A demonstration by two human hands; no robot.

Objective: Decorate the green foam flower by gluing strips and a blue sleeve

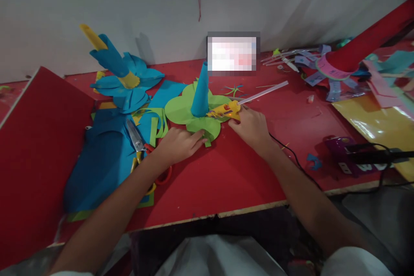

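between the hands — the green paper flower (179, 110), touched by both.

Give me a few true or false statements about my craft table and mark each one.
1. The right hand holds a yellow glue gun. True.
2. The left hand is gripping the scissors. False: it is at the green paper flower, and the scissors lie to its left.
3. A blue cone stands upright on the green paper flower. True.
4. The blue paper flower has a red tube rising from it. False: its tube is blue, with a yellow piece at the top.
5. A clear stick juts from the back of the glue gun. True.
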